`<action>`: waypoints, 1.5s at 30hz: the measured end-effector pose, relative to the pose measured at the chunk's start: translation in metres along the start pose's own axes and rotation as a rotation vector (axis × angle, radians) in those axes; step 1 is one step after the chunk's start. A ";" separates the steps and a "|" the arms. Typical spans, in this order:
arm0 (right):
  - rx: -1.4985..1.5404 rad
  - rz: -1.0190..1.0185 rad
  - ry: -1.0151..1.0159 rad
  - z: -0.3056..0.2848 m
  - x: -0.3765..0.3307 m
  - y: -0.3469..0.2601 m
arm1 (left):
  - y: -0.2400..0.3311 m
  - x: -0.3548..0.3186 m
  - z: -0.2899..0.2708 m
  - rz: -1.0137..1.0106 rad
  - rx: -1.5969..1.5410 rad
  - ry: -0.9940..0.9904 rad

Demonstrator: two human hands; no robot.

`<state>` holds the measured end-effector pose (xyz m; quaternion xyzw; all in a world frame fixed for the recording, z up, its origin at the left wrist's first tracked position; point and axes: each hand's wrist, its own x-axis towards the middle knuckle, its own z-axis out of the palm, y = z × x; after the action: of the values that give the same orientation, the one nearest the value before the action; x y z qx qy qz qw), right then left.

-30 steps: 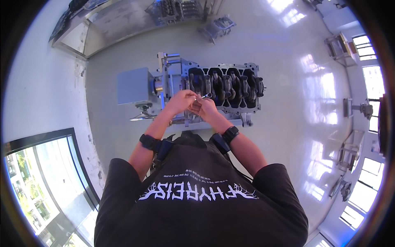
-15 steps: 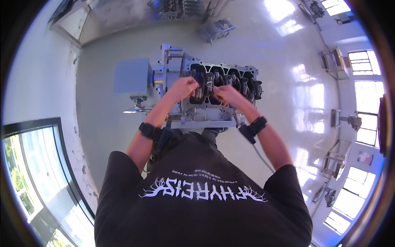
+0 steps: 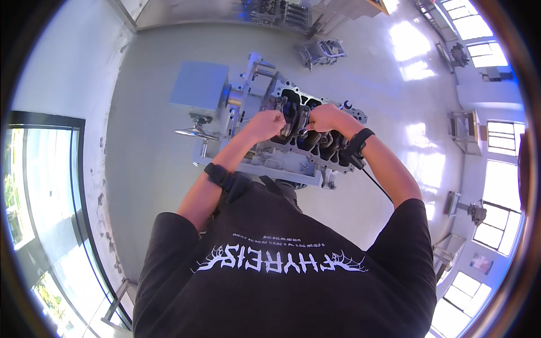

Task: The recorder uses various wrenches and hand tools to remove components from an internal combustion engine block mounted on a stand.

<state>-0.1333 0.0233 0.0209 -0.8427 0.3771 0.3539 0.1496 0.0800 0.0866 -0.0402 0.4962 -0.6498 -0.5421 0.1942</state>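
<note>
Below me a grey metal engine block (image 3: 290,90) lies on a stand, with its dark crankshaft (image 3: 288,125) exposed along the open side. My left hand (image 3: 267,124) is closed over the left part of the crankshaft, fingertips pinched together beside a bearing cap; whatever they hold is hidden. Further right, my right hand (image 3: 328,119) grips a shiny wrench (image 3: 347,105). One forked end of it sticks up past the far side of the hand, while the other end reaches down to the crankshaft beside my fingers. Most of its shank is covered by the hand.
Left of the block, the stand carries a grey box (image 3: 199,85) with a handwheel (image 3: 191,132) under it. Another metal housing (image 3: 322,53) sits on the floor beyond. More engine parts (image 3: 279,14) lie on a bench at the far side. A cable (image 3: 378,186) trails from my right wrist.
The view has turned, so the block now slants down to the right. My right hand has lifted and rotated, bringing the wrench's forked end into sight. My left hand stays at the crankshaft.
</note>
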 end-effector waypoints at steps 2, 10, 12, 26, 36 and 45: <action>-0.034 -0.062 0.004 -0.004 0.006 -0.002 | -0.001 -0.004 -0.001 0.063 0.142 -0.003; -0.118 -0.110 0.047 -0.003 0.018 0.009 | 0.028 -0.006 0.007 0.096 0.407 -0.218; -0.079 -0.083 0.040 -0.002 0.014 0.007 | 0.027 -0.006 0.011 0.134 0.404 -0.222; 0.753 0.489 0.232 0.086 -0.025 -0.038 | 0.024 0.010 0.020 0.145 0.436 -0.182; 1.437 0.677 0.467 0.144 0.002 -0.078 | 0.027 0.022 0.014 0.021 0.436 -0.343; 2.552 0.639 0.334 0.107 0.010 -0.129 | 0.008 0.035 0.021 -0.077 0.054 -0.253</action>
<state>-0.0848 0.1597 -0.0638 -0.0198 0.6372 -0.3343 0.6942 0.0454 0.0670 -0.0498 0.4534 -0.6640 -0.5897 0.0765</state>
